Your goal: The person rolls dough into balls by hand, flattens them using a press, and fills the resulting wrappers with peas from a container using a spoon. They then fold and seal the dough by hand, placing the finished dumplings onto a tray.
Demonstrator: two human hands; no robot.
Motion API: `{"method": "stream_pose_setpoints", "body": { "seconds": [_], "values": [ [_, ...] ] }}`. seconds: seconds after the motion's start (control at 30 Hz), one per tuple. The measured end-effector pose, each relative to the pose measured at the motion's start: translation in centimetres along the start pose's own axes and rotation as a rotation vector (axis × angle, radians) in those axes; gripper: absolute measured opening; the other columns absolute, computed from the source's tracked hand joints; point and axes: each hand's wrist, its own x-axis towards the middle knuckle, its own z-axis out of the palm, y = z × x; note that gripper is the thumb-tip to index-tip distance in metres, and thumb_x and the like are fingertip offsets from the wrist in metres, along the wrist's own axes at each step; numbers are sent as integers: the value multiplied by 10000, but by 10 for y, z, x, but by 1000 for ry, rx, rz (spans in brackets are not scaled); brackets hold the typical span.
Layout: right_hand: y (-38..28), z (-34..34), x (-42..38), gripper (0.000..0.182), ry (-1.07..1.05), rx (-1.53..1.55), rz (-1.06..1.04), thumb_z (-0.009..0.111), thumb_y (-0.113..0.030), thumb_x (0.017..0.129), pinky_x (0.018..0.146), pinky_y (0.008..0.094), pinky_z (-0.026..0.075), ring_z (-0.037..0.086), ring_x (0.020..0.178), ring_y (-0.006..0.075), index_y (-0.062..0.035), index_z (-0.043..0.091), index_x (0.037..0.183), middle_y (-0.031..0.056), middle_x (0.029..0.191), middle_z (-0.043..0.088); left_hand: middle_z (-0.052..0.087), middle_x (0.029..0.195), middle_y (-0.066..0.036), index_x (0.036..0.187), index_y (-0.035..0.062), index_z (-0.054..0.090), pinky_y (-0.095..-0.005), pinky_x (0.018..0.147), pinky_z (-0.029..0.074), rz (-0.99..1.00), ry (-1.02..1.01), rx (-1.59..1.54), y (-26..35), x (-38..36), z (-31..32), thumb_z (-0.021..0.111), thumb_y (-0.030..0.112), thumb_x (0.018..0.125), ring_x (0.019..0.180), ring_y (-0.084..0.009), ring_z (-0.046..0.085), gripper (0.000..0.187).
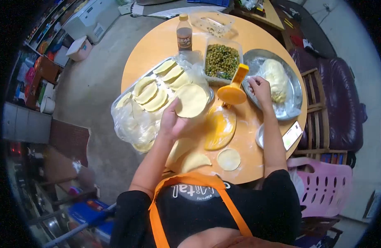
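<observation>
Left hand (172, 121): you hold a dough round (193, 100)
Right hand (260, 89): your fingers curl near the basin (297, 84)

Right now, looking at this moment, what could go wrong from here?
The thin dough round is held near one edge by the left hand, so it might sag or tear. The phone lies close to the edge of the table, beside the right forearm, and could be knocked off. The right hand might bump the yellow press's raised plate.
</observation>
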Motion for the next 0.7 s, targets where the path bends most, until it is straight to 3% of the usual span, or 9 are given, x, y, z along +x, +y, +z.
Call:
{"method": "stream_pose_setpoints", "body": {
  "seconds": [0.07, 0.17, 0.4, 0.57, 0.7],
  "values": [
    [-7, 10, 15, 220, 82, 204, -31, 657, -214, 928, 492, 219, 426, 547, 567, 63, 2, 695, 947, 6, 707, 625, 501, 1395, -196, 1375, -25, 412, -459, 1131, 385, 0, 34, 8, 3, 19, -4, 485, 165, 1010, 1295, -321, 496, 418],
    [6, 18, 49, 215, 29, 176, -151, 614, -207, 956, 499, 230, 448, 576, 581, 73, -3, 684, 964, 25, 722, 645, 521, 1365, -193, 1353, -27, 424, -452, 1119, 403, 4, 107, 80, 1, 35, 2, 512, 149, 999, 1263, -316, 520, 405],
    [-3, 14, 63, 208, 222, -128, -352, 549, -171, 980, 543, 265, 487, 630, 633, 108, -19, 684, 1026, 70, 761, 688, 520, 1365, -197, 1347, -39, 424, -448, 1127, 393, -7, 68, 63, 3, 58, 17, 509, 156, 1005, 1259, -318, 523, 403],
    [9, 24, 43, 230, 145, -213, -212, 512, -180, 996, 543, 268, 486, 552, 573, 94, -20, 676, 1016, 39, 706, 621, 484, 1403, -208, 1374, -43, 408, -457, 1143, 365, -20, 31, 18, 3, 74, 37, 468, 163, 1021, 1301, -322, 486, 412],
    [13, 24, 40, 249, 169, 116, -20, 503, -186, 1005, 497, 234, 467, 546, 580, 78, 6, 660, 1018, 50, 744, 635, 466, 1417, -219, 1385, -44, 398, -466, 1145, 359, -32, 5, 29, 3, 84, 49, 434, 163, 1031, 1314, -330, 470, 412]
  ]
}}
